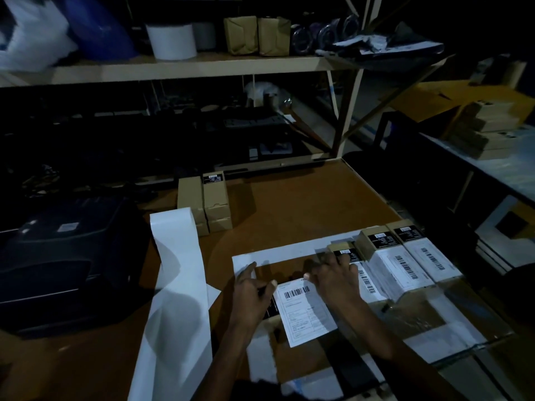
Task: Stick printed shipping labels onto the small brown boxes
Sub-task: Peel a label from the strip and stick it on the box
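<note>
— Two hands on one box, head view: what are they doing?
— Left hand lies along the left edge of a label, fingers spread and flat, pinching nothing. Right hand presses flat on the label's upper right corner, fingers spread too.
— And the box itself?
— Mostly hidden under the label; only a dark strip of the box shows at the label's left side. It sits on the table, near the front edge.
— Other boxes?
— Two labelled boxes side by side just right of the right hand. Plain boxes stacked farther back, beside the liner strip trailing from the printer.
</note>
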A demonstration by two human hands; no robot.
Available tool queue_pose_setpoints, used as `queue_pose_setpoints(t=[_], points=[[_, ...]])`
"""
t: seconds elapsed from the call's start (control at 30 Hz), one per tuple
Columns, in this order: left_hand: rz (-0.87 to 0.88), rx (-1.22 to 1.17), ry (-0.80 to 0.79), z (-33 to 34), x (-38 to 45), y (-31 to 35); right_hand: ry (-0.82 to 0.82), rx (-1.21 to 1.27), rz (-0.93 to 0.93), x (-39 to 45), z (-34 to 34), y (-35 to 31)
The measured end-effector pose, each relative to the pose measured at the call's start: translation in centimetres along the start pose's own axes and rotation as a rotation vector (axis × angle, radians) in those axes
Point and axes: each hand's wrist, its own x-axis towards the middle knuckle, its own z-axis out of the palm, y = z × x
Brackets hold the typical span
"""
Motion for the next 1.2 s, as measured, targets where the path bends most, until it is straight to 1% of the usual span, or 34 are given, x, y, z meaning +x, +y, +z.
queue_pose_setpoints(t=[0.1,0.17,0.27,0.33,0.4,0.47,0.6,0.67,0.8,0.9,1.0,1.07,1.13,1.2], points=[[-0.058,-0.042,-0.005,0.1,-0.1,-0.1,0.094,0.045,0.001,-0.4,0.6,-0.4],[-0.078,-0.050,0.004,0.1,-0.1,-0.3,0.158,0.153,0.033,-0.9,1.2,-0.3],[-0.090,-0.020,0.002,-0.1,-0.3,0.3,0.176,0.372,0.026,-2.0,2.2,0.3],[-0.047,0.044,0.048,-0.1,-0.5,0.1,0.153,0.556,-0.011,-3.0,2.5,0.8],[0.015,0.092,0.084,-0.1,-1.0,-0.3,0.113,0.687,-0.052,-4.5,2.8,1.3],[0.075,0.093,0.070,0.0,-1.9,-0.7,0.078,0.773,-0.081,-5.8,3.2,1.7],[0.199,0.111,0.006,-0.2,-4.1,-1.3,0.095,0.899,-0.099,-6.9,4.6,2.5],[0.209,0.140,-0.014,-0.4,-4.8,-1.7,0.108,0.947,-0.104,-7.1,4.8,2.7],[0.202,0.167,-0.118,-1.2,-5.1,-2.1,0.093,0.979,-0.069,-7.5,4.5,2.7],[0.208,0.165,-0.176,-2.0,-4.7,-2.0,0.116,1.001,-0.046,-7.7,4.2,2.5],[0.176,0.088,-0.242,-3.2,-4.4,-1.6,0.136,1.044,-0.074,-7.9,3.7,2.5],[0.138,-0.051,-0.331,-4.1,-4.1,-1.9,0.155,1.069,-0.112,-7.9,3.5,2.5],[0.098,-0.146,-0.456,-5.2,-3.4,-2.1,0.146,1.063,-0.129,-7.6,3.4,2.4],[0.097,-0.156,-0.566,-6.2,-2.2,-1.9,0.133,1.037,-0.147,-7.2,3.4,2.3]])
